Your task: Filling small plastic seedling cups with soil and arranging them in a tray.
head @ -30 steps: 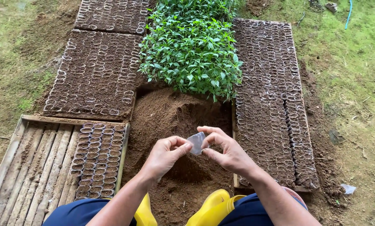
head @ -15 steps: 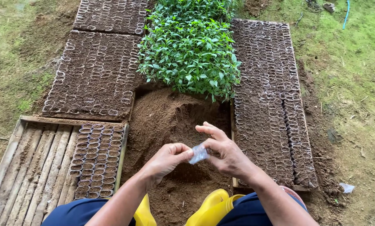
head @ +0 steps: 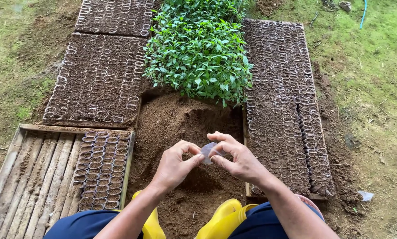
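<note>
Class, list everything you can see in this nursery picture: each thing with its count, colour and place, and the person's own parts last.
small plastic bag: one, clear, pinched between both hands over the soil.
soil heap: one, brown, centre, in front of the knees.
seedlings: one dense patch, green, top centre.
beds of filled bags: several, dark brown, on the left and right of the seedlings.
wooden tray: one, grey-brown slats, bottom left, filled bags along its right side.
hose: one, blue, top right on the grass.
grass: green, on both outer sides.
boots: two, yellow, bottom centre.
left hand: one, grips the bag's left edge.
right hand: one, grips its right edge.
</note>
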